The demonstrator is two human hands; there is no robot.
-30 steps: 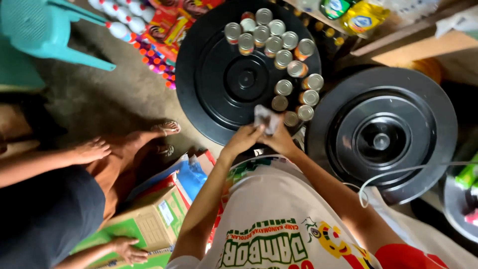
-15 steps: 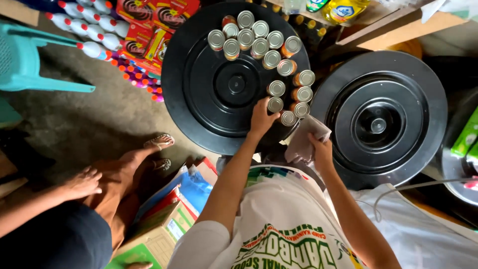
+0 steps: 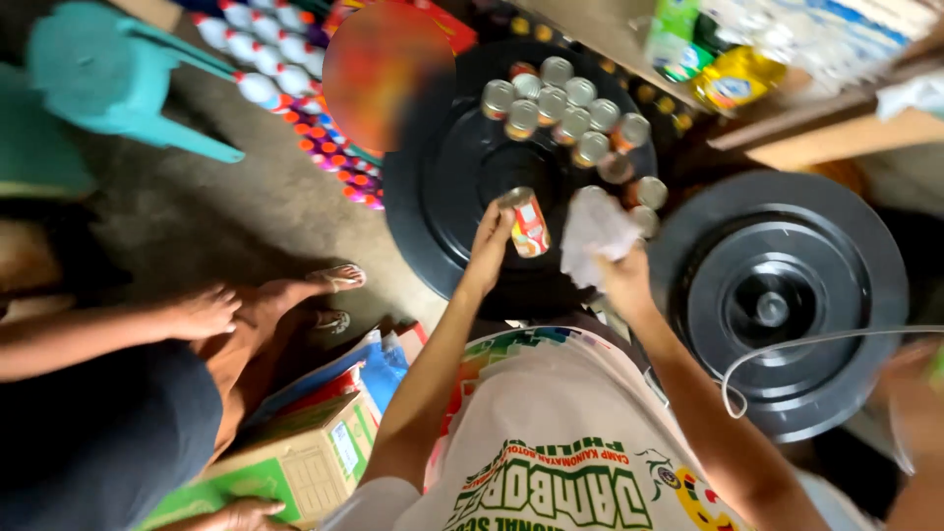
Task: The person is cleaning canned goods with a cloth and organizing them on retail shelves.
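On the concrete floor (image 3: 246, 206), seen from above, two big round black lids (image 3: 787, 295) lie side by side; the left lid (image 3: 442, 177) carries a curved cluster of small tin cans (image 3: 565, 108) standing upright along its far edge. A person in a white printed shirt (image 3: 551, 442) reaches forward over the near rim of that lid with both arms.

The left hand (image 3: 489, 236) is raised above the lid and holds a single small can (image 3: 528, 222) with a red and yellow label. The can sits at the fingertips, tilted, its silver top turned toward the far-left; the fingers are curled around its left side, pinching it, clear of the lid surface.

The right hand (image 3: 621, 275), just beside the can, grips a crumpled white cloth (image 3: 595, 231) that bunches up above the closed fingers, close to the can's right side; whether the two touch cannot be told.

To the left, another person's bare feet in sandals (image 3: 329, 280) rest on the floor, with a hand (image 3: 202, 313) near them, a green cardboard box (image 3: 285, 462) below, and a teal plastic chair (image 3: 108, 79) at the top corner. Rows of small bottles (image 3: 261, 59) lie beyond the lid.
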